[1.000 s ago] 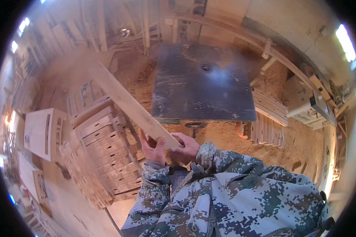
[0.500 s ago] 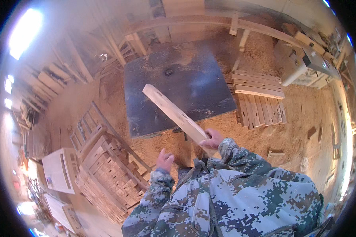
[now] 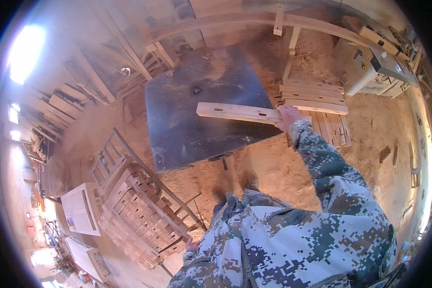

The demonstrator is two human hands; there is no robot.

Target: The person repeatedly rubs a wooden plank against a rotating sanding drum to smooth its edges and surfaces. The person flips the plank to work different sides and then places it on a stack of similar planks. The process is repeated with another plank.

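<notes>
Bright window (image 3: 26, 55) upper left; pale panel (image 3: 79, 211) lower left.

We've got a dark tabletop (image 3: 192, 139) mid-scene, surface scuffed. Round dark fitting (image 3: 197, 90) in its far half, sawdust patch (image 3: 218, 61) toward the far edge. Slotted board (image 3: 235, 113) shows over it; can't tell if they touch. Floor (image 3: 283, 175): sawdust over much of it, small wood offcuts (image 3: 385, 153) lying at right. Left side, we see a pile of slotted wood pieces (image 3: 144, 211) on a barred frame (image 3: 129, 146). Right of the tabletop: row of planks (image 3: 332, 128), slats (image 3: 314, 97) stacked crosswise at its far end. What's under the planks, we can't see.
</notes>
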